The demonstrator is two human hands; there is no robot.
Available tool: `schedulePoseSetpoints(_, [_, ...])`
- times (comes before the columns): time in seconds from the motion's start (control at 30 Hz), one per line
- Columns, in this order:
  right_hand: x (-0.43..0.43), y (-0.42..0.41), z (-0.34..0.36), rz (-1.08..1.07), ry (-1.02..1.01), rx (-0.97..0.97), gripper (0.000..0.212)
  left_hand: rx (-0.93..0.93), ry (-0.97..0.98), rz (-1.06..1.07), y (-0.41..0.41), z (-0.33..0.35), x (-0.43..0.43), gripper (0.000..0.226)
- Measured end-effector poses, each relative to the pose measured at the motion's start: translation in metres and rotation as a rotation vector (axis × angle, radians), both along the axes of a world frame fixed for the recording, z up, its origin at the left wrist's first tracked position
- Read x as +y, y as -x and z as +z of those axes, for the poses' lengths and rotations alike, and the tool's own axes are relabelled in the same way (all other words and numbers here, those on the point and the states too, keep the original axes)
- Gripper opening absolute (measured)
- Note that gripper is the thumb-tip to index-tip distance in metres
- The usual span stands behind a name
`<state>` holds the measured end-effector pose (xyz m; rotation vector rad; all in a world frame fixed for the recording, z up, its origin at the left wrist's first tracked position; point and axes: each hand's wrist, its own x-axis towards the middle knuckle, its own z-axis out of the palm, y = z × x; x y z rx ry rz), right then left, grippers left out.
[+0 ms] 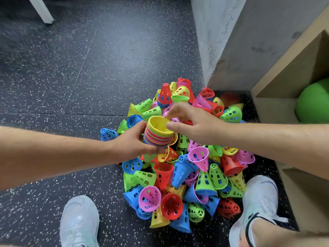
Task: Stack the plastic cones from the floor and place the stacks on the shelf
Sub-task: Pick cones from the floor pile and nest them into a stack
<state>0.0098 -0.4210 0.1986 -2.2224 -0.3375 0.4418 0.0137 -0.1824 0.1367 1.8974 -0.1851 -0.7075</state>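
Observation:
A big heap of perforated plastic cones (179, 168) in red, green, blue, yellow and pink lies on the dark speckled floor. My left hand (132, 141) grips a nested stack of cones (158, 134) held mouth-up above the heap, a yellow cone innermost on top. My right hand (190, 122) hovers at the stack's rim, thumb and fingers pinching the edge of the yellow cone (159, 123). The wooden shelf (284, 81) stands at the right, beside the heap.
A grey concrete wall corner (219, 50) rises behind the heap. A green ball (315, 102) sits in the shelf's compartment. My two white shoes (79, 221) (258, 198) flank the heap at the bottom. A white post (41, 9) stands far left.

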Motion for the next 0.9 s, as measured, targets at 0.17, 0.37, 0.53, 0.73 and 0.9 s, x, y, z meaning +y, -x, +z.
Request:
schedulePoseSetpoints(0.17, [0.006,-0.001,-0.008,0.002,0.023,-0.004,0.028,0.034,-0.021,0.016,0.012,-0.003,0.017,0.092])
schedulePoseSetpoints(0.37, [0.013,0.001,-0.019,0.172,0.35,-0.063,0.022,0.06,-0.03,0.03,0.026,-0.007,0.039,0.098])
schedulePoseSetpoints(0.53, [-0.02,0.007,-0.023,0.47,0.804,-0.035,0.035,0.104,-0.039,-0.027,0.04,-0.015,0.03,0.093])
schedulePoseSetpoints(0.73, [-0.053,0.041,-0.061,0.553,0.932,-0.264,0.032,0.15,0.001,-0.159,0.039,-0.022,-0.011,0.093])
schedulePoseSetpoints(0.9, [-0.071,0.05,-0.087,0.524,0.897,-0.443,0.004,0.135,0.005,-0.186,0.036,-0.028,-0.045,0.081])
